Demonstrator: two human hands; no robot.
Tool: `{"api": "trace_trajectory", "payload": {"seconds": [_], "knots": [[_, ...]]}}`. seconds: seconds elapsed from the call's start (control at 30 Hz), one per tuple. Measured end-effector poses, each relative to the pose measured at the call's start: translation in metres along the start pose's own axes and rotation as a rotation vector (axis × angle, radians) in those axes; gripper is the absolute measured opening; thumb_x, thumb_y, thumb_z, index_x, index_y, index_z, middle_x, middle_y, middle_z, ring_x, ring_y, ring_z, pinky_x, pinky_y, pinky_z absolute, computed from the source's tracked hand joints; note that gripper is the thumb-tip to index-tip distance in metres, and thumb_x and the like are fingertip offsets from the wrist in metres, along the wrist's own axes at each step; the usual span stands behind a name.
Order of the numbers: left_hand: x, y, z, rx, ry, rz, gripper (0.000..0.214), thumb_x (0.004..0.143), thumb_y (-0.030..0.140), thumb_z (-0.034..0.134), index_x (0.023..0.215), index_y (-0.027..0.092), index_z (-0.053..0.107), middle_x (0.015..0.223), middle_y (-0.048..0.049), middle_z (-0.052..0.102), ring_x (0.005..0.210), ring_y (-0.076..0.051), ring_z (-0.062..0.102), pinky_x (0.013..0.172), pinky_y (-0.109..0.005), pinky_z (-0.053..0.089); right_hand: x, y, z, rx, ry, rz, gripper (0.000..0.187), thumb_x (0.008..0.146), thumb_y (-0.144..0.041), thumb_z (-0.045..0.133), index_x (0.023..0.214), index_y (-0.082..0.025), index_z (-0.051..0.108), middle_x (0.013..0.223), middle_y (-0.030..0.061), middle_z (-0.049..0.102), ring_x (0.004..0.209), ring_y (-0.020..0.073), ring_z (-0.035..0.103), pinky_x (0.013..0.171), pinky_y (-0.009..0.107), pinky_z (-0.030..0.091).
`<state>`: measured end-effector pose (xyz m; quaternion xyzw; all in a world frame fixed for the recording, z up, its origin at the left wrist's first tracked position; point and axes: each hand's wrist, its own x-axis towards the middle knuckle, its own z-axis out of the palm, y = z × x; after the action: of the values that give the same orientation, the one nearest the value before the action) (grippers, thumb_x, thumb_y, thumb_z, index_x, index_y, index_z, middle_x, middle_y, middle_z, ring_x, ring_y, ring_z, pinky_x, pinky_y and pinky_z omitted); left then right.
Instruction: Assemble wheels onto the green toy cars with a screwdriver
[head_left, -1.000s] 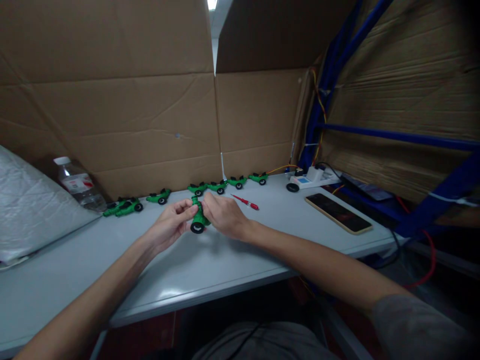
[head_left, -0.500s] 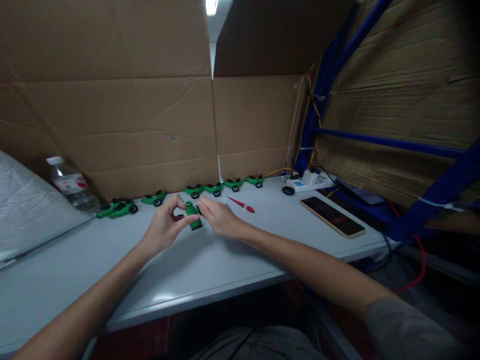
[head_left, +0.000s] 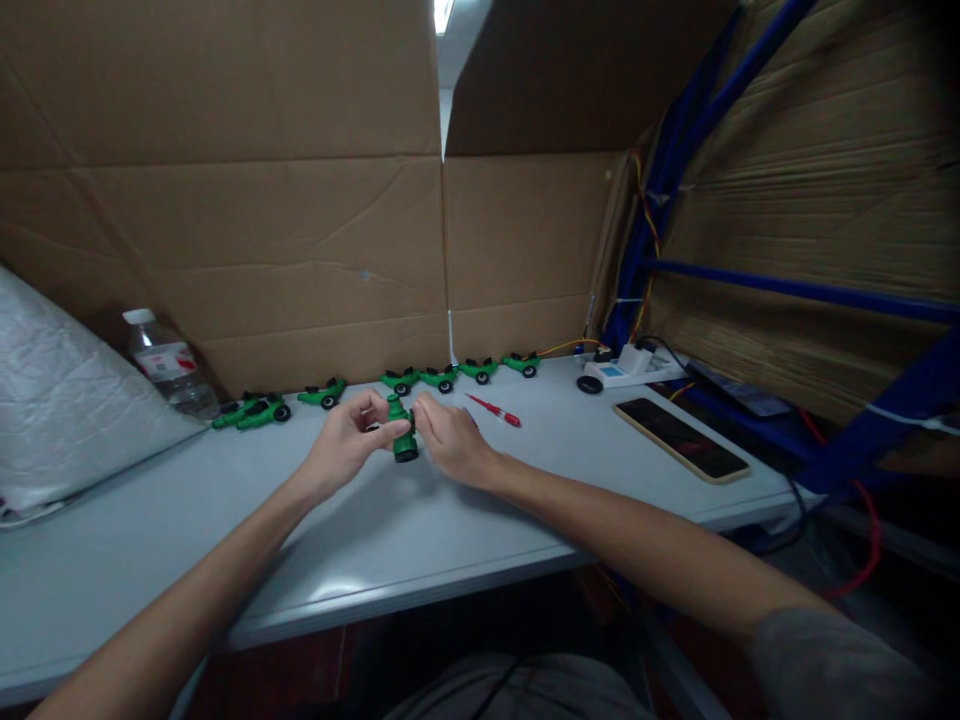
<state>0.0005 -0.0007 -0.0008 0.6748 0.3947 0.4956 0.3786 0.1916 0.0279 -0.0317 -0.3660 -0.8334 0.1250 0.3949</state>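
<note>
My left hand (head_left: 351,440) pinches a small green toy vehicle (head_left: 403,440) between thumb and fingers, above the white table. A round black part shows at the toy's near end, which is tilted toward me. My right hand (head_left: 454,438) is closed against the toy's right side, its fingers curled in. What sits in those fingers is hidden, though a bit of blue shows at the hand's far edge. Behind the hands, several similar green toys with black wheels, one of them a green toy (head_left: 399,381), stand along the cardboard wall.
A red screwdriver (head_left: 493,409) lies right of my hands. Farther right are a phone (head_left: 681,440), a white power strip (head_left: 637,370) and a black disc (head_left: 589,384). A plastic bottle (head_left: 171,365) and a white padded bag (head_left: 67,410) stand at the left. Blue rack bars (head_left: 810,290) rise at right.
The whole view has shifted, so things appear farther right. My right fingers have curled in more tightly beside the toy, and the toy has turned slightly in my left hand.
</note>
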Motion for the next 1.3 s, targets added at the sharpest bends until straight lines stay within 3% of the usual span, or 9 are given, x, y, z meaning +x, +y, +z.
{"api": "trace_trajectory", "payload": {"seconds": [0.17,0.37,0.53,0.67,0.8,0.9,1.0,1.2,1.3], "knots": [[-0.002,-0.001,0.000,-0.381,-0.074,-0.313,0.036,0.076,0.033,0.091,0.085,0.015,0.062,0.081,0.0012,0.058,0.068,-0.010,0.058,0.058,-0.021,0.057,0.003,0.002,-0.009,-0.254,-0.041,-0.170,0.028,0.112,-0.032,0.029,0.106,-0.018,0.053,0.087,0.0087,0.067,0.073,0.0205,0.058,0.063,0.031,0.026],[0.007,-0.011,0.001,-0.448,-0.002,-0.256,0.031,0.079,0.032,0.090,0.094,0.013,0.071,0.085,-0.0020,0.066,0.068,-0.010,0.062,0.058,-0.020,0.058,0.010,0.007,-0.011,-0.196,-0.026,-0.136,0.028,0.114,-0.033,0.030,0.107,-0.020,0.053,0.091,0.0064,0.070,0.078,0.0199,0.063,0.066,0.029,0.034],[0.018,-0.021,-0.017,-0.481,0.298,-0.128,0.026,0.082,0.033,0.086,0.094,0.015,0.072,0.090,-0.0030,0.069,0.077,-0.015,0.066,0.070,-0.030,0.064,0.010,0.015,-0.006,-0.077,0.104,-0.114,0.028,0.113,-0.031,0.030,0.113,-0.020,0.055,0.102,0.0076,0.069,0.093,0.0220,0.061,0.082,0.032,0.043],[0.023,-0.031,-0.033,-0.502,0.517,-0.099,0.016,0.091,0.029,0.077,0.089,0.015,0.070,0.086,-0.0015,0.068,0.076,-0.014,0.066,0.076,-0.034,0.066,0.005,0.017,0.002,-0.215,-0.099,-0.293,0.029,0.110,-0.028,0.040,0.129,-0.020,0.061,0.124,0.0114,0.068,0.114,0.0264,0.056,0.099,0.041,0.041],[0.025,-0.034,-0.036,-0.521,0.649,-0.147,0.017,0.100,0.025,0.064,0.086,0.015,0.064,0.083,-0.0018,0.068,0.075,-0.014,0.069,0.076,-0.034,0.066,0.000,0.010,0.014,-0.307,-0.312,-0.430,0.045,0.111,-0.035,0.041,0.155,-0.027,0.047,0.155,0.0109,0.053,0.139,0.0303,0.045,0.111,0.051,0.036],[0.023,-0.031,-0.037,-0.543,0.618,-0.227,0.020,0.106,0.028,0.053,0.094,0.014,0.063,0.087,-0.0063,0.072,0.075,-0.017,0.074,0.068,-0.031,0.066,0.001,0.009,0.022,-0.337,-0.362,-0.466,0.049,0.112,-0.039,0.039,0.159,-0.027,0.042,0.165,0.0100,0.043,0.151,0.0335,0.035,0.117,0.057,0.030],[0.021,-0.027,-0.039,-0.559,0.586,-0.274,0.021,0.106,0.032,0.051,0.101,0.015,0.062,0.080,-0.0049,0.071,0.059,-0.017,0.072,0.055,-0.027,0.063,0.003,0.013,0.028,-0.334,-0.369,-0.471,0.053,0.111,-0.041,0.040,0.162,-0.025,0.038,0.168,0.0110,0.040,0.155,0.0358,0.030,0.120,0.060,0.028],[0.018,-0.024,-0.039,-0.589,0.519,-0.301,0.021,0.107,0.033,0.048,0.106,0.016,0.060,0.076,-0.0036,0.070,0.057,-0.018,0.072,0.055,-0.030,0.063,0.005,0.015,0.029,-0.289,-0.345,-0.487,0.048,0.109,-0.040,0.047,0.153,-0.022,0.050,0.155,0.0167,0.054,0.151,0.0381,0.036,0.114,0.059,0.035],[0.018,-0.024,-0.039,-0.610,0.505,-0.323,0.021,0.106,0.035,0.047,0.106,0.017,0.058,0.079,-0.0031,0.070,0.055,-0.018,0.071,0.055,-0.031,0.062,0.006,0.015,0.026,-0.314,-0.330,-0.508,0.033,0.107,-0.024,0.051,0.139,-0.020,0.060,0.138,0.0176,0.062,0.139,0.0338,0.046,0.108,0.052,0.041]]}}
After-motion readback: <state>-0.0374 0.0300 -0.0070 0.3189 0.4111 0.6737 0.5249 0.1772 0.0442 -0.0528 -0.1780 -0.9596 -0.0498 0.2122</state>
